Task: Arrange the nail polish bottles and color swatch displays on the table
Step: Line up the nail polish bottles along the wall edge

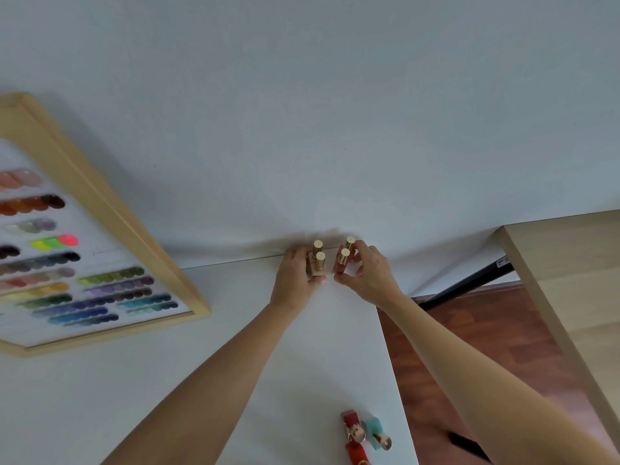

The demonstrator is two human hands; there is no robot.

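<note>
Several nail polish bottles with gold caps stand at the far edge of the white table (302, 364), against the wall. My left hand (295, 276) wraps two beige bottles (318, 263). Close beside it, my right hand (365, 273) holds two reddish bottles (343, 260). The two pairs stand upright with a small gap between them. A wood-framed colour swatch display (100, 250) leans at the left, with rows of coloured swatches. Near the table's front right edge lie a red bottle (352, 431) and a teal bottle (375, 431), with another red one just below them.
The table's right edge runs down from the hands; beyond it is reddish wood floor (486, 347). A light wooden tabletop (570, 280) stands at the right, with a black bar (469, 280) under it. A white wall fills the back.
</note>
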